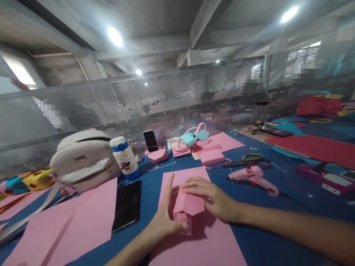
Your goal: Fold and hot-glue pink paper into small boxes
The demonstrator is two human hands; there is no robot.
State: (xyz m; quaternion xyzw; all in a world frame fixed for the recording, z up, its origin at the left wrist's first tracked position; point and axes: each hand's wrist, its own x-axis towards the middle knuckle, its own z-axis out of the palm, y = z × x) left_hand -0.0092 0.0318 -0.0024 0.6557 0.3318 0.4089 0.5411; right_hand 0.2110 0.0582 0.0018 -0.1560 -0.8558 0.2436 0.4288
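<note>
A small folded pink paper box with a pointed flap (190, 202) is between my hands, over a large pink sheet (219, 244) on the blue table. My left hand (166, 214) grips its left side, thumb along the lower front edge and fingers pointing up and away. Across the top and right side lies my right hand (213, 195), its fingers together on the folded paper. To the right rests a pink glue gun (255, 178), with scissors (251, 160) just beyond it.
On the left are a black phone (127, 206), pink sheets (74, 225), a white bottle (125, 158) and a white backpack (84, 159). Small paper bags (212, 156) stand at the back before a perforated metal screen (166, 98). A purple item (327, 179) lies far right.
</note>
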